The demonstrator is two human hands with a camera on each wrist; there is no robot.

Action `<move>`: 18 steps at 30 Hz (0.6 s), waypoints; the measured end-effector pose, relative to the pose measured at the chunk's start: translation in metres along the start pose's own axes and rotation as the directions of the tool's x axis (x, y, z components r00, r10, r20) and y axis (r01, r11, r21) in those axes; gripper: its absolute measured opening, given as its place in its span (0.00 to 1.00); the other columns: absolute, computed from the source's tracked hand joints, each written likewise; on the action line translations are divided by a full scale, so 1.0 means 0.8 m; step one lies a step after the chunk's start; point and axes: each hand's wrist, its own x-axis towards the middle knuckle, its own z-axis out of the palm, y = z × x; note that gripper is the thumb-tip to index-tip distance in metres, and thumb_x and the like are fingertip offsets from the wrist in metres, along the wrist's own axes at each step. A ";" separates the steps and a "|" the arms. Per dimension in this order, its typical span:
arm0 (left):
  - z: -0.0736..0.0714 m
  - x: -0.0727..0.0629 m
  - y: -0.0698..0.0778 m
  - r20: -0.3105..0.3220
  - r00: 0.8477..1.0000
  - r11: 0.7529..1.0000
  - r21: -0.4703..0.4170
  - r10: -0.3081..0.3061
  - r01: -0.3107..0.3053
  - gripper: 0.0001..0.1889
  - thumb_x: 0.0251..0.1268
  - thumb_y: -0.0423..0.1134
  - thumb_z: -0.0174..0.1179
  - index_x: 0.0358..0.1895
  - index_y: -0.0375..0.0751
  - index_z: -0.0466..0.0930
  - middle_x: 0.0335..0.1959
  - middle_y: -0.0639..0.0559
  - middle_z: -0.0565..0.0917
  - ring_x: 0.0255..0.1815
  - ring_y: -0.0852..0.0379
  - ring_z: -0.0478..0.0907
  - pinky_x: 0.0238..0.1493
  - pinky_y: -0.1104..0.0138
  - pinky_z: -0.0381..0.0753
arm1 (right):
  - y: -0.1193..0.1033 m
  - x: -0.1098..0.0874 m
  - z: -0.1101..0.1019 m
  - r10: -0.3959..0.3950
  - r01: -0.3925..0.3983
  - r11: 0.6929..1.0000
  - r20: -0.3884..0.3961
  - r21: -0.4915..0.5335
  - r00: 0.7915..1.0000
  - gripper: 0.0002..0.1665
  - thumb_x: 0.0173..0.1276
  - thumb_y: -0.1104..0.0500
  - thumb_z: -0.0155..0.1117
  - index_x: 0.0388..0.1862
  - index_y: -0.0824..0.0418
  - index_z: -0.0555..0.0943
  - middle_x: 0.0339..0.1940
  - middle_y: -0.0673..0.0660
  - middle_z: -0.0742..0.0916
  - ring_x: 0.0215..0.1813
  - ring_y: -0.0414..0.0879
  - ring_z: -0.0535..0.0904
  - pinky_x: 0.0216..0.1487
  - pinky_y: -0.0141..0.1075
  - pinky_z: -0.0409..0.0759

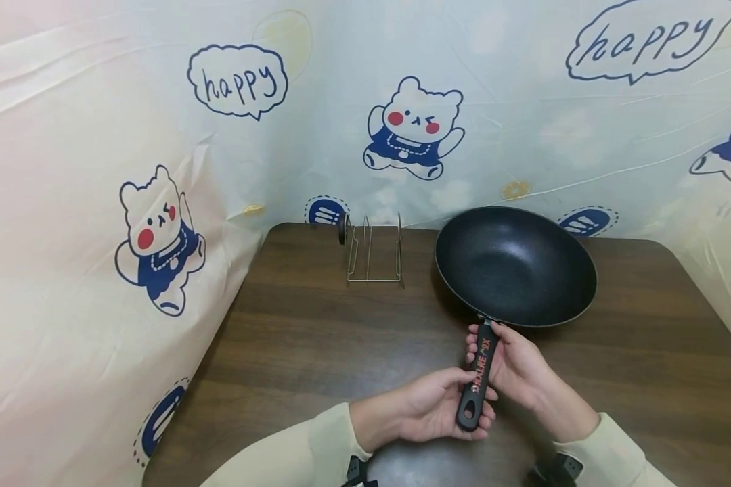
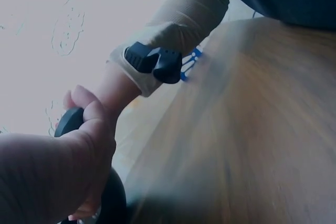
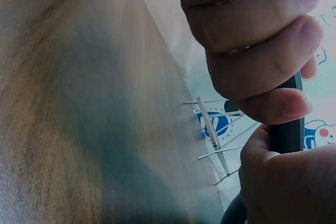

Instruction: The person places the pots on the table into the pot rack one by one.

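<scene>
A black wok-like frying pan (image 1: 514,267) appears at the right of the head view, its inside facing up and its handle (image 1: 480,368) pointing toward the person. My right hand (image 1: 520,365) grips the handle close to the pan, fingers wrapped underneath. Lower down, near the end with the hanging hole, my left hand (image 1: 435,406) holds the same handle, thumb on top and fingertips showing on the far side. In the right wrist view, curled fingers (image 3: 257,40) surround the black handle (image 3: 287,137). The left wrist view shows only the handle's end (image 2: 69,121) and part of the pan's dark side.
A thin wire rack (image 1: 374,279) with a dark round piece at its left stands at the back of the brown wooden table (image 1: 317,325), left of the pan. Behind and to the left hangs a printed cloth (image 1: 329,135) with cartoon bears.
</scene>
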 end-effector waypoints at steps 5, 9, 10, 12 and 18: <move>0.007 0.004 -0.004 -0.021 1.000 0.999 -0.029 0.021 -0.021 0.17 0.92 0.54 0.40 0.57 0.45 0.72 0.38 0.55 0.78 0.36 0.64 0.73 0.42 0.73 0.76 | -0.002 -0.001 0.004 0.016 -0.016 1.000 -0.001 0.011 1.000 0.28 0.95 0.45 0.29 0.56 0.56 0.77 0.42 0.50 0.86 0.43 0.42 0.83 0.54 0.33 0.85; 0.011 0.010 -0.009 -0.028 0.998 0.997 -0.059 0.048 -0.050 0.16 0.93 0.54 0.39 0.53 0.47 0.70 0.33 0.59 0.73 0.31 0.66 0.66 0.36 0.74 0.68 | -0.004 0.000 0.008 0.022 -0.022 0.999 -0.007 0.032 1.000 0.28 0.95 0.46 0.27 0.55 0.57 0.76 0.40 0.49 0.85 0.41 0.42 0.82 0.52 0.33 0.84; 0.012 0.011 -0.011 -0.032 0.998 0.996 -0.066 0.056 -0.058 0.16 0.93 0.54 0.40 0.53 0.47 0.70 0.32 0.59 0.72 0.30 0.66 0.65 0.36 0.74 0.66 | -0.003 0.000 0.009 0.024 -0.024 0.999 -0.009 0.042 1.000 0.28 0.95 0.46 0.27 0.55 0.57 0.76 0.39 0.50 0.85 0.40 0.42 0.82 0.51 0.33 0.83; 0.012 0.013 -0.015 -0.035 0.996 0.994 -0.069 0.076 -0.079 0.16 0.93 0.55 0.40 0.52 0.47 0.69 0.31 0.60 0.71 0.29 0.67 0.62 0.34 0.75 0.64 | -0.003 0.001 0.010 0.025 -0.025 0.998 -0.010 0.059 1.000 0.28 0.95 0.46 0.26 0.54 0.57 0.75 0.38 0.50 0.84 0.39 0.42 0.81 0.49 0.33 0.83; 0.011 0.018 -0.025 -0.042 0.990 0.990 -0.037 0.137 -0.139 0.15 0.93 0.54 0.43 0.48 0.48 0.68 0.29 0.59 0.68 0.28 0.65 0.60 0.30 0.74 0.62 | 0.001 0.004 0.014 0.022 -0.019 0.995 -0.029 0.100 0.999 0.25 0.95 0.47 0.26 0.52 0.57 0.71 0.34 0.49 0.80 0.35 0.41 0.76 0.44 0.32 0.80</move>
